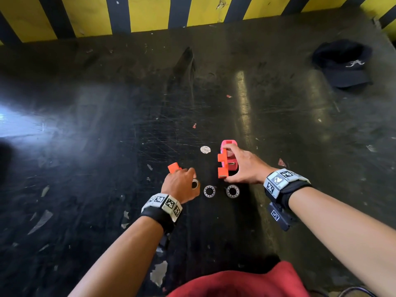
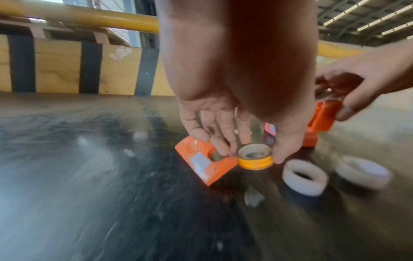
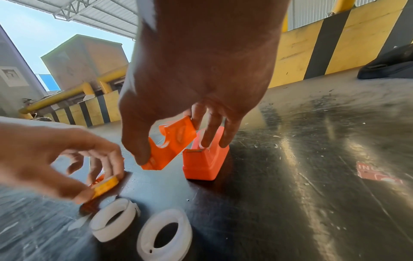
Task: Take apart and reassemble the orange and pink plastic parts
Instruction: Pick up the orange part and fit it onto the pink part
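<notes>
Scratched black flooring (image 1: 107, 146) is stretching to a yellow-and-black striped barrier (image 1: 150, 13), a dark cap (image 1: 345, 65) lying far right. The left hand (image 1: 180, 185) is pinching a small yellow ring (image 2: 254, 159) beside an orange bracket (image 2: 201, 160). The right hand (image 1: 242, 166) is gripping an orange plate (image 3: 170, 146) against the pink-orange block (image 3: 205, 164). Wrist views alone are showing two white rings (image 3: 114, 219) as hollow bands.

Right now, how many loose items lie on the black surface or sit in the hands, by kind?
Orange plastic parts: 2, a notched plate in the right hand, a small block by the left hand
Pink base: 1
Orange-yellow ring: 1
White rings: 2
White disc: 1
Dark cap: 1
Total: 8
</notes>
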A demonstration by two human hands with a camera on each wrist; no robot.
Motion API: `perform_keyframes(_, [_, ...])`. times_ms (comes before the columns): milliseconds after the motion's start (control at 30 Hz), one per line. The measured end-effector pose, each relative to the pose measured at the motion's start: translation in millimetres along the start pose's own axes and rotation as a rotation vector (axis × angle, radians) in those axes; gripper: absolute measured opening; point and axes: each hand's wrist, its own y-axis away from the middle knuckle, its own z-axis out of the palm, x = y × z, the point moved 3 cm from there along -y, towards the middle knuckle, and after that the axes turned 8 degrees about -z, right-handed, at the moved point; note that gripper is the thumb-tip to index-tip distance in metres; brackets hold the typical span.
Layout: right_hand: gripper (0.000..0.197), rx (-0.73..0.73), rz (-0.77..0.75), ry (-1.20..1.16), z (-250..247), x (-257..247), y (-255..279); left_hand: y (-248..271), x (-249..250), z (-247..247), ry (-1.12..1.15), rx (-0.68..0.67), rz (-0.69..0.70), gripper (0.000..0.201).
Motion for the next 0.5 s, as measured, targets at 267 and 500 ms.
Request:
perform_keyframes(267, [0.104, -0.008, -0.007, 0.016, 6, -7, 3, 12, 0, 25, -0.102, 0.023, 0.088, 0.064])
perform_keyframes(500, [0.105, 0.015, -0.023, 0.026, 0, -5, 4, 3, 38, 24, -0.227, 0.048, 0.155, 0.064])
